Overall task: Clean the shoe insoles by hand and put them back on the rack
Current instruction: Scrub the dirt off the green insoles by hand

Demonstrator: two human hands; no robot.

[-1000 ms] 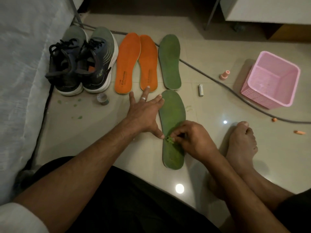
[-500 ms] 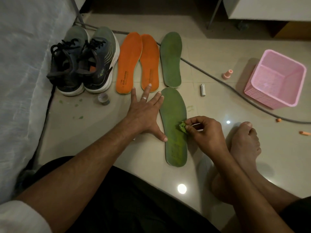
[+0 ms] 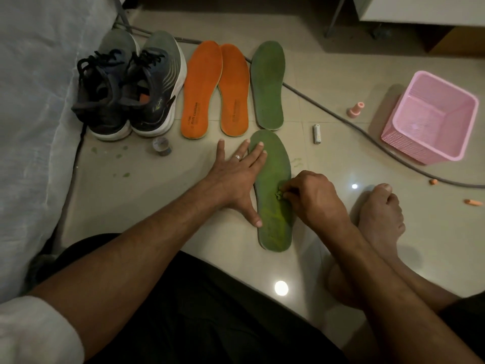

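Your left hand (image 3: 236,179) lies flat with fingers spread, pinning the green insole (image 3: 274,190) to the floor, while your right hand (image 3: 315,198) beside it pinches a small green scrap (image 3: 278,193) on the insole's middle.

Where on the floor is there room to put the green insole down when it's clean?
Bare floor lies between the battery and the pink basket, crossed only by the cable. More lies left of the left hand, though green flecks dot it. The row from shoes to far green insole is crowded.
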